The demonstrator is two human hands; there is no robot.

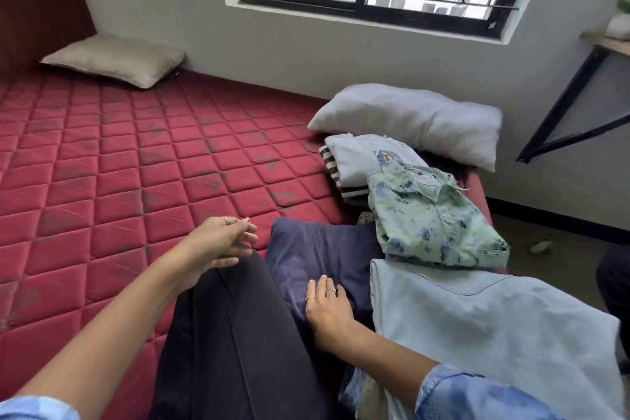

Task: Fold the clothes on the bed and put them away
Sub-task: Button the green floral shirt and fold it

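Folded clothes lie along the right side of the red quilted mattress. A green floral shirt sits on the pile, with a pale blue folded garment and a striped one behind it. A navy folded garment lies in front of me, and a light blue cloth is spread at the right. My right hand rests flat on the navy garment, fingers straight. My left hand hovers above my knee in dark trousers, fingers loosely curled and holding nothing.
A beige pillow lies by the dark headboard at the far left. A white pillow sits behind the clothes pile against the wall under the window. A black-framed wall shelf stands at the right, with floor beyond the bed's edge.
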